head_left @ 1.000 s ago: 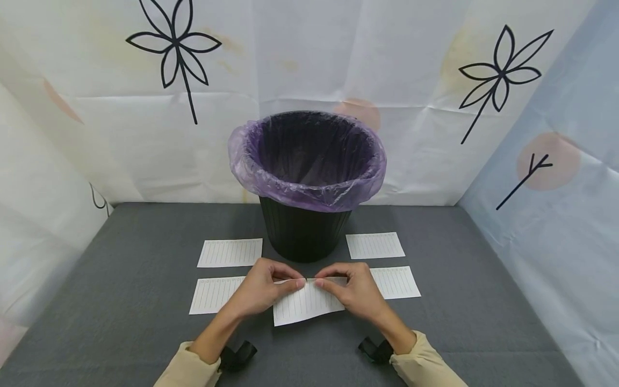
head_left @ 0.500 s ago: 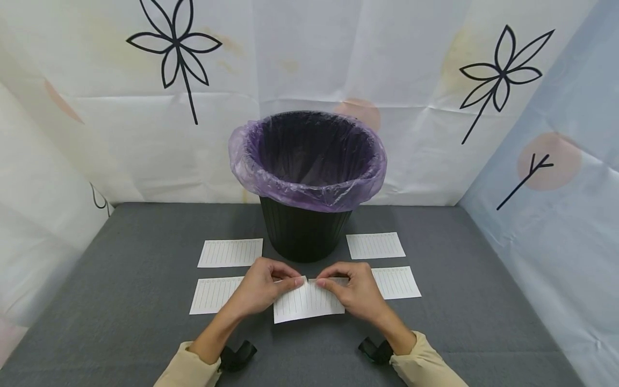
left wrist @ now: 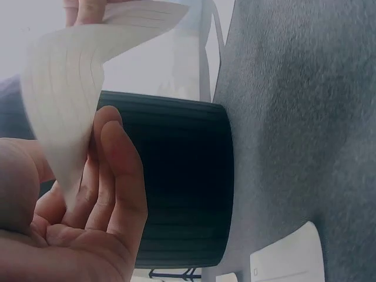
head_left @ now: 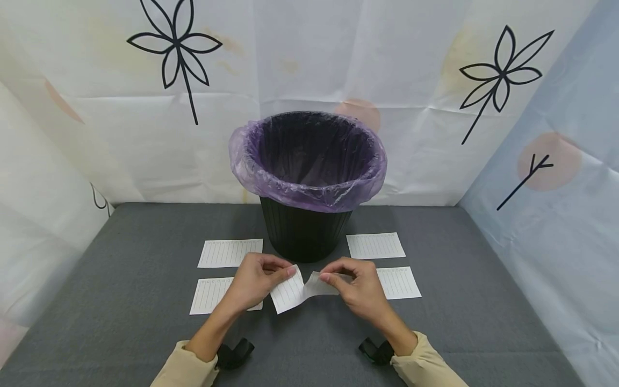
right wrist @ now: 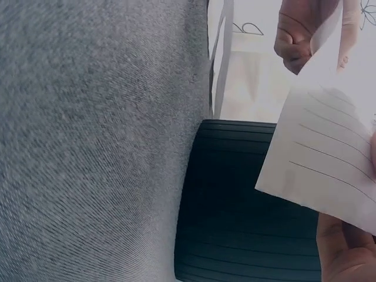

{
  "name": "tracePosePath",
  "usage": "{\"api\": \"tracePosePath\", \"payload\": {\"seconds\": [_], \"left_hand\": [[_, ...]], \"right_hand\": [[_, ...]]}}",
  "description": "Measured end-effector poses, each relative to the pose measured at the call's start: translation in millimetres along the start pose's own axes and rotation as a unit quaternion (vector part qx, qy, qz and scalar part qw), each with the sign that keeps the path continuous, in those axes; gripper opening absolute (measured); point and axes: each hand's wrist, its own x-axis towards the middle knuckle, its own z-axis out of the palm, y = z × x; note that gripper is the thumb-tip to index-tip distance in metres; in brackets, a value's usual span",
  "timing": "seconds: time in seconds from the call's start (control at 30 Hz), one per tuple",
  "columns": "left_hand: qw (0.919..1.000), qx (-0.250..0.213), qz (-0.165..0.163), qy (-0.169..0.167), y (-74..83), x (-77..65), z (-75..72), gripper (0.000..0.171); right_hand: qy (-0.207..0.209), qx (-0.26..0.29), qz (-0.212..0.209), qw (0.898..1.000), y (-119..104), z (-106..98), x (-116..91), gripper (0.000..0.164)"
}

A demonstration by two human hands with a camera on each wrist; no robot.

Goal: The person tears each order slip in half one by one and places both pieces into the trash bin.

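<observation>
Between the two hands, above the table, is a lined white paper card (head_left: 288, 293) with a tear running down from its top edge. Its two sides twist apart and still join near the lower part. My left hand (head_left: 253, 280) pinches the left side between thumb and fingers. The right side is pinched by my right hand (head_left: 357, 286), slightly lower. In the left wrist view the card (left wrist: 61, 100) bends into a curve above the curled left fingers (left wrist: 124, 170). Ruled lines show on the card (right wrist: 326, 150) in the right wrist view.
A black bin (head_left: 304, 231) with a purple plastic liner (head_left: 309, 196) stands just behind the hands. Several lined cards lie on the grey table (head_left: 121, 301), including a back left card (head_left: 230, 253) and a back right card (head_left: 375, 245). A patterned cloth (head_left: 300, 54) hangs behind.
The card has gone from nearly flat with a short split at the top to deeply torn and twisted. The left hand has moved left and up, widening the gap from the right.
</observation>
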Motion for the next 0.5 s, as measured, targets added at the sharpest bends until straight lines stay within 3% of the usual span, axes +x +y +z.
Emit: {"api": "tracePosePath", "payload": {"seconds": [0.27, 0.5], "left_hand": [[0.9989, -0.006, -0.024, 0.039, -0.6, 1.8, -6.2, 0.009], [0.9979, -0.004, -0.020, 0.062, -4.2, 2.2, -13.0, 0.010]], "right_hand": [[0.016, 0.034, -0.020, 0.999, -5, -4, 2, 0.004], [0.027, 0.045, -0.045, 0.998, -7, -8, 3, 0.011]]}}
